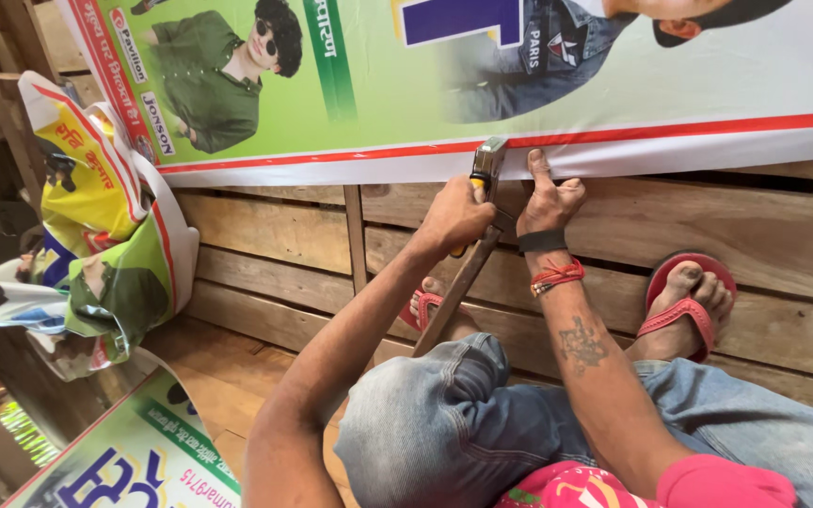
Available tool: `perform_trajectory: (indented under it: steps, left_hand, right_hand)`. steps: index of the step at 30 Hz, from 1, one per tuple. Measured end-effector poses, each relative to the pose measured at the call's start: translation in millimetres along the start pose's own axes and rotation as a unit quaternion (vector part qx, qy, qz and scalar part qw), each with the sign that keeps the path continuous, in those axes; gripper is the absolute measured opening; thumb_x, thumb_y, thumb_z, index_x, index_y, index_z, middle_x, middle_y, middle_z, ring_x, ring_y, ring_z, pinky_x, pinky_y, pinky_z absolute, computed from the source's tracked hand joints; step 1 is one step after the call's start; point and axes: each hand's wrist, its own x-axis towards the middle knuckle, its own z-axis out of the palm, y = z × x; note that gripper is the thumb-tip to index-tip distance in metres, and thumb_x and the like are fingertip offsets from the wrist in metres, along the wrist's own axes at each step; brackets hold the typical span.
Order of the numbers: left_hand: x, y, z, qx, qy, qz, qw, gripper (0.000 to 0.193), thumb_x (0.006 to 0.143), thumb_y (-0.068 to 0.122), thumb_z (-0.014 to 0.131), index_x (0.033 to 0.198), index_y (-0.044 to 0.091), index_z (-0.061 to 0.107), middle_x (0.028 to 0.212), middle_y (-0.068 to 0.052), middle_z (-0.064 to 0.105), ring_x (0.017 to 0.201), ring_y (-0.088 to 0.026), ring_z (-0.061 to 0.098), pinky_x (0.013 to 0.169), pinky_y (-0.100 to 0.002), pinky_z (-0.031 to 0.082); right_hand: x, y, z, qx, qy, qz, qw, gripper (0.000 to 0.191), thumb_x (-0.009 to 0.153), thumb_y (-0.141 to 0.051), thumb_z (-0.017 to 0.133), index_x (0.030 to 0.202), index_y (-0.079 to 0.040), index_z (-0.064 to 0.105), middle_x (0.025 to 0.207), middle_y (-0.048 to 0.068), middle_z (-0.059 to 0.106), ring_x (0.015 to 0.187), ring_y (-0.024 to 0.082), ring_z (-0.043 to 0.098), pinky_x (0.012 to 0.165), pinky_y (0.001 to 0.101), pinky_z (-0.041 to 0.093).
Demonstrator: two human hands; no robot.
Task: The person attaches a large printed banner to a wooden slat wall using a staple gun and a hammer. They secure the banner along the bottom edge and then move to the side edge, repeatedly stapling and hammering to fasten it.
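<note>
Hammering the banner edge onto the wooden planks

At upper centre, the left hand (454, 216) is gripping the hammer (478, 212) with closed fingers, while the right hand (546, 199) is pinching the banner (670, 141) edge; keeping those fingertips aside seems wise.

Rough workshop: bare plank floor (275, 230), heaped printed banners (105, 235)
</note>
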Motion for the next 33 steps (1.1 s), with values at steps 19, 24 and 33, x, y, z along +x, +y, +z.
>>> perform_trajectory:
  steps: [19, 24, 33]
  left_hand:
    - [-16, -3, 24, 0.026, 0.182, 0.024, 0.983, 0.028, 0.079, 0.032, 0.072, 0.095, 0.009, 0.072, 0.092, -0.022, 0.072, 0.088, -0.043, 0.069, 0.078, -0.052, 0.055]
    - [-35, -57, -15, -0.058, 0.048, -0.003, 0.997, 0.039, 0.078, 0.027, 0.074, 0.110, 0.006, 0.067, 0.092, -0.017, 0.074, 0.080, -0.035, 0.074, 0.072, -0.046, 0.060]
    - [-63, -167, -23, 0.284, 0.336, -0.009, 0.898, 0.054, 0.078, 0.036, 0.085, 0.118, 0.007, 0.064, 0.110, -0.014, 0.064, 0.107, -0.030, 0.060, 0.090, -0.049, 0.044]
  right_hand:
    - [-4, 2, 3, -0.099, 0.028, 0.002, 0.995, 0.039, 0.082, -0.012, 0.091, 0.073, -0.008, 0.053, 0.081, 0.001, 0.059, 0.072, 0.012, 0.050, 0.067, 0.0327, 0.049]
    - [-1, 2, 3, 0.005, 0.001, 0.005, 1.000, 0.027, 0.083, -0.003, 0.088, 0.088, 0.000, 0.062, 0.095, 0.006, 0.068, 0.083, 0.014, 0.060, 0.081, 0.0318, 0.053]
    - [19, -55, 0, 0.018, 0.055, -0.039, 0.998, 0.031, 0.083, -0.004, 0.077, 0.113, -0.001, 0.069, 0.104, 0.006, 0.071, 0.091, 0.020, 0.069, 0.083, 0.0351, 0.059]
